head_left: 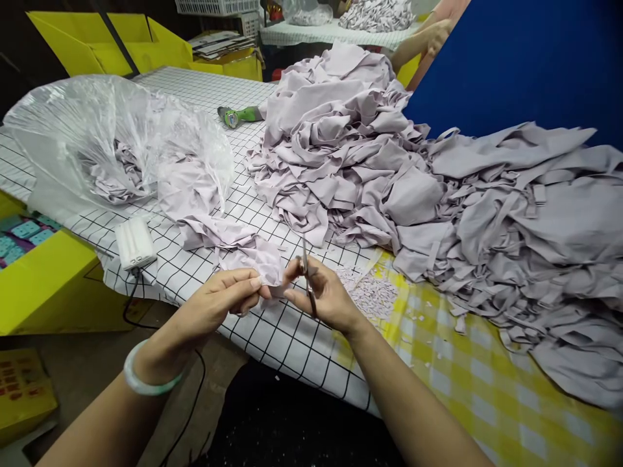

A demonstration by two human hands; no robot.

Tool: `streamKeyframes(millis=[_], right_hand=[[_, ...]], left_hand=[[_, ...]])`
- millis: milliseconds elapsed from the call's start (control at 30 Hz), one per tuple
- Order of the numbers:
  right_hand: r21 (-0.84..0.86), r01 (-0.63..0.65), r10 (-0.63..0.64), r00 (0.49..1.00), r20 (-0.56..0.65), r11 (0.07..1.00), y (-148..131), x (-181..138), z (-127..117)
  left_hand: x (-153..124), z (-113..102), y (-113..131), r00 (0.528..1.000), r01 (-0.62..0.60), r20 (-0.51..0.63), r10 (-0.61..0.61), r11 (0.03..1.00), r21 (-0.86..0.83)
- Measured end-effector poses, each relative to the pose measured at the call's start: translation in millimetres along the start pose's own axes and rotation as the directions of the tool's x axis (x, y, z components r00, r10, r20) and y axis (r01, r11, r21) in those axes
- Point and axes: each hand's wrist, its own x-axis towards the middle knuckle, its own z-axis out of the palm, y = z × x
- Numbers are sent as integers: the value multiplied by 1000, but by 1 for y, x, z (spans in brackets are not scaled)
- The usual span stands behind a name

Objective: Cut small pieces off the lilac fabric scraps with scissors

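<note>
My left hand [233, 293] pinches the edge of a pale lilac cloth piece [233, 239] near the front of the table. That cloth trails back toward a clear plastic bag [121, 130] with more lilac fabric in it. Close by on the right, my right hand [324, 295] grips a pair of small scissors [306, 272], their blades pointing away from me. Under and beyond this hand lie many tiny fabric snippets [372, 295]. A large heap of lilac cloth pieces [350, 143] rises behind both hands and spreads to the right.
A green-handled tool [238, 117] lies beside the heap. A white box-shaped device [135, 243] with a black cable sits at the table's left edge. Yellow boxes [63, 285] stand left. A blue panel [525, 65] rises at back right; another person's hand [435, 37] shows beside it.
</note>
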Motion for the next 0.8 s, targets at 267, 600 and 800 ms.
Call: streamKeyframes(millis=[267,600,800], right_hand=[[302,-133,213,944,-252,944,31,-3,61],[-470,-203,64,954,-293,859,1,-74,-10],[-673,-203,16,962,-273,712,-1,-98,-22]], left_hand=[[5,22,-9,929,-310,-208,307,951,20],[23,82,-40,962,-253,-139,234,959,-131],[29,105,-47,939,-344,-13,345,938,30]])
